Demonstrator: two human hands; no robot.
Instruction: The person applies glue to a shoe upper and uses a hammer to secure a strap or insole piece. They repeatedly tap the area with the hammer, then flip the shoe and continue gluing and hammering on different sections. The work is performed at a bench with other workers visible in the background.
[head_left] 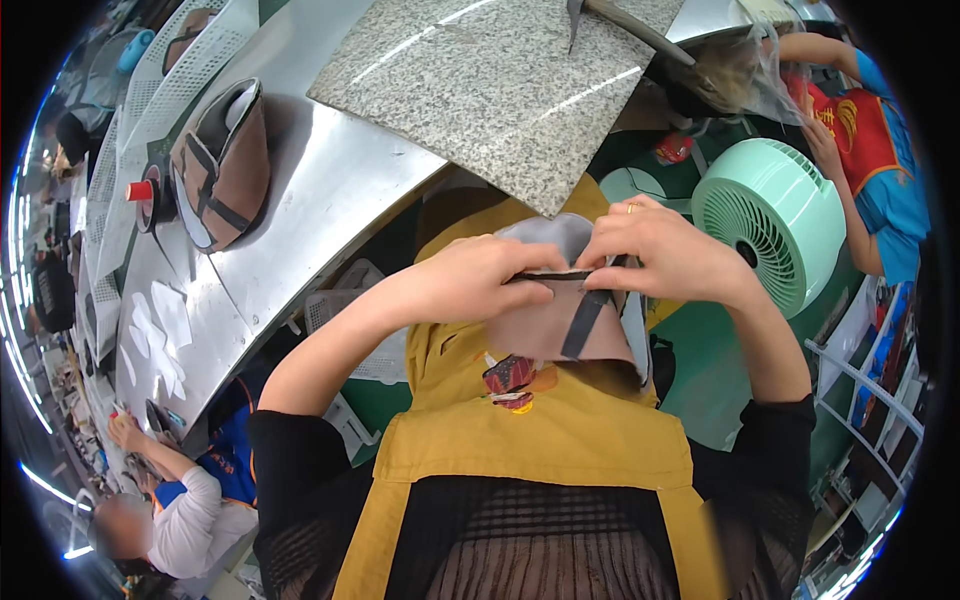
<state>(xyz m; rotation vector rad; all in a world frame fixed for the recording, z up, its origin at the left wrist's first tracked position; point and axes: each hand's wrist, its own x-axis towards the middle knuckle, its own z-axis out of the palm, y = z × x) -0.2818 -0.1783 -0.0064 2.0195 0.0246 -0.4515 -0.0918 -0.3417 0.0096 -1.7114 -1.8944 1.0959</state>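
Note:
Above my lap I hold a brown shoe upper (pixel 545 335) with a black strip across it and a grey lining. My left hand (pixel 485 278) pinches its dark top edge with thumb and fingers. Close beside it, my right hand (pixel 665 252) grips the same edge, its thumb and fingers pressed together near the black strip. The lower part of the piece hangs down over my yellow apron (pixel 530 445). A similar brown upper with black straps (pixel 225 170) stands on the metal table (pixel 300 190) to the left.
A speckled stone slab (pixel 490 90) lies ahead with a hammer (pixel 640 32) on it. A mint-green fan (pixel 770 225) stands to the right. White cut pieces (pixel 155 335) and a dark roll (pixel 155 200) lie on the table. Co-workers sit at far right and lower left.

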